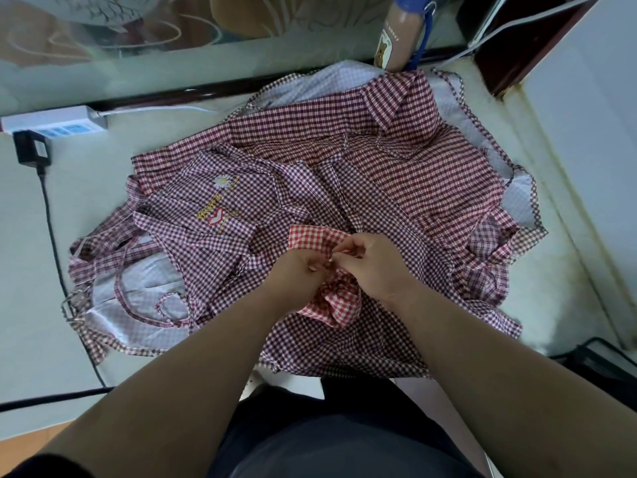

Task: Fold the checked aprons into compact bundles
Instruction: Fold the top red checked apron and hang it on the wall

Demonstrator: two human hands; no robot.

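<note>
Dark clothes (327,443) sit at 6 o'clock, closest of all. Up from there, the left hand (303,272) and the right hand (374,267) are close together, with their fingertips almost touching. Both pinch a small red checked apron (312,239) that is scrunched up between them. It lies on top of a big pile of checked aprons (396,188). At 9 o'clock one apron has a daisy (220,182) on it. The pile rests on a pale table (41,270). A white power strip (55,124) lies at 10 o'clock, and a bottle (396,32) with a bear on it stands at 1 o'clock.

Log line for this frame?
step: bundling red apron | left hand: grips it | right hand: pinches it | below: unfolded aprons on table
</note>
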